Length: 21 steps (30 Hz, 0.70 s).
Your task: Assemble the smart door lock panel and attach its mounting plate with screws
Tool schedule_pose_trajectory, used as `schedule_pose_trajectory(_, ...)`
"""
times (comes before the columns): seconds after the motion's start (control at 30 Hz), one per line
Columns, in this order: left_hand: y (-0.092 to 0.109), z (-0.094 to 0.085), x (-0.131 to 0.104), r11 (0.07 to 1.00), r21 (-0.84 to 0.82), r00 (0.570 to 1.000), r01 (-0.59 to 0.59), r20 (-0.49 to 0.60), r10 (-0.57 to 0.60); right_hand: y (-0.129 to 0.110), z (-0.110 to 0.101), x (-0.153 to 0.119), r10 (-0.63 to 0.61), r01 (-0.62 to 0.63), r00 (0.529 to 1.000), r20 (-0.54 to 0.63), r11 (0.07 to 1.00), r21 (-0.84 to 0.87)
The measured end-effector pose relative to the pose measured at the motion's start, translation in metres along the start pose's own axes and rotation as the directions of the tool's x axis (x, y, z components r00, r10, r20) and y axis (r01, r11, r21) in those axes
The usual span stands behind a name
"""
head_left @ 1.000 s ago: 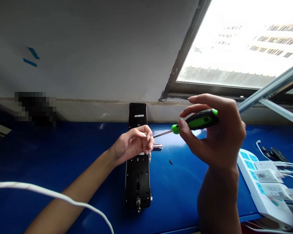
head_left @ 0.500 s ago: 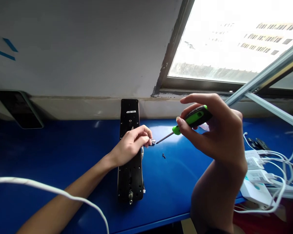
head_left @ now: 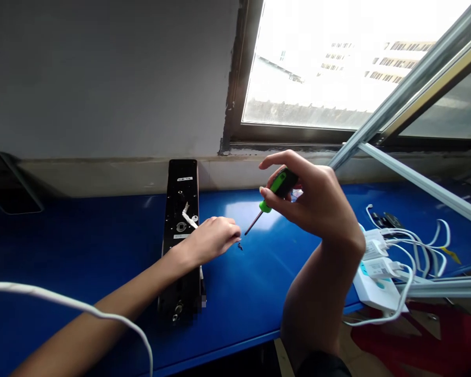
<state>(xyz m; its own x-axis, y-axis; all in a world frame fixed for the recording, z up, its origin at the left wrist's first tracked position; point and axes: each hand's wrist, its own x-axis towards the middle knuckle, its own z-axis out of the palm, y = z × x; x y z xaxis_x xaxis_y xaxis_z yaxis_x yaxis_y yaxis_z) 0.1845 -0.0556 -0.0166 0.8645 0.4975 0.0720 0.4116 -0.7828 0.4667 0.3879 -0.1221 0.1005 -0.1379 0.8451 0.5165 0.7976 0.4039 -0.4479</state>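
Note:
My right hand [head_left: 317,201] grips a green-and-black screwdriver [head_left: 278,184], its thin shaft pointing down and left above the blue table [head_left: 255,298]. A small heap of dark screws [head_left: 240,246] lies just below the screwdriver's tip. Beside these screws is my left hand [head_left: 217,236], its fingers curled closed; whatever they hold is hidden. The left forearm crosses over a long black panel [head_left: 181,170] with screw holes, posts and a small label. A white cable [head_left: 189,218] runs out of the panel and passes behind the left hand.
A white power strip [head_left: 380,296] with chargers and tangled cables stands on the right. Metal bars [head_left: 412,178] slant across in front of the window [head_left: 306,68]. A dark flat device [head_left: 10,183] leans on the wall at left. A white cord [head_left: 63,298] hangs in the foreground.
My view has turned right. My left hand has moved off the panel's edge towards the screws, uncovering the white cable; the silver piece at its fingertips no longer shows. The screwdriver is now steeper.

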Motion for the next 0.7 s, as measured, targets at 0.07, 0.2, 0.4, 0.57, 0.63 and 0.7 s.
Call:
schedule_pose_trajectory(0.07, -0.003, 0.005, 0.005, 0.997, 0.069, 0.995, -0.029, 0.097, 0.022, 0.007, -0.002, -0.001, 0.024, -0.023, 0.997, 0.071, 1.000, -0.007)
schedule_pose_trajectory(0.2, -0.003, 0.019, 0.014, 0.993, 0.096, 0.985, -0.072, 0.166, 0.056, 0.016, -0.006, -0.004, 0.068, -0.070, 0.981, 0.182, 0.998, 0.004)
schedule_pose_trajectory(0.4, 0.002, 0.031, 0.021, 0.990, 0.097, 0.976, -0.101, 0.201, 0.080, 0.018, -0.010, -0.006, 0.069, -0.080, 0.977, 0.203, 0.996, 0.049)
schedule_pose_trajectory(0.57, 0.001, 0.028, 0.018, 0.990, 0.116, 0.976, -0.083, 0.208, 0.057, 0.019, -0.011, -0.007, 0.056, -0.072, 0.978, 0.203, 0.995, 0.075)
schedule_pose_trajectory(0.63, -0.001, 0.027, 0.016, 0.989, 0.137, 0.980, -0.059, 0.197, 0.031, 0.019, -0.011, -0.007, 0.048, -0.065, 0.979, 0.200, 0.994, 0.083)
schedule_pose_trajectory(0.7, -0.002, 0.025, 0.013, 0.987, 0.157, 0.983, -0.039, 0.185, 0.009, 0.019, -0.010, -0.005, 0.048, -0.066, 0.977, 0.206, 0.995, 0.080)
